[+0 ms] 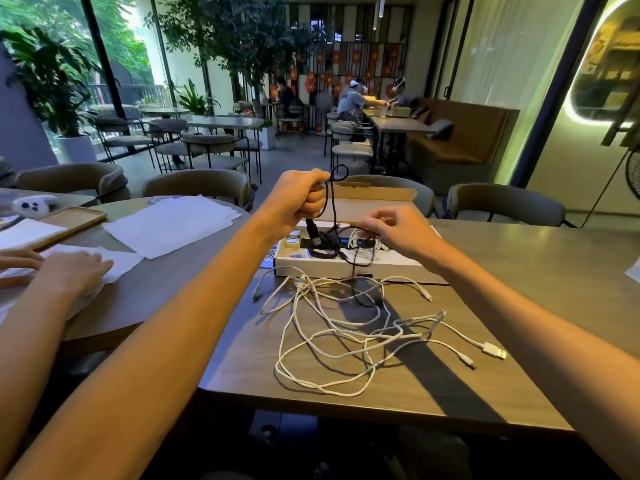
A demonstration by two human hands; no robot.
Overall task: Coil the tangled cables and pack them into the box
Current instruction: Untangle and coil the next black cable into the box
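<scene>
My left hand (300, 199) is raised above the box, fisted around loops of a black cable (331, 202) whose USB plug hangs below the fist. My right hand (398, 230) pinches the same black cable a little lower and to the right; the strand then drops to the table. The open cardboard box (346, 266) lies beyond the tangle, its lid up, holding a coiled black cable, a white cable and two tape rolls. A tangle of white cables (346, 327) is spread over the table in front of the box, with a white USB plug (494, 350) at the right.
Another person's hands (69, 268) rest on white paper sheets (169, 223) on the round table at left, beside a wooden tray (69, 220). Chairs stand behind both tables. My table's front edge (346, 407) is close to me.
</scene>
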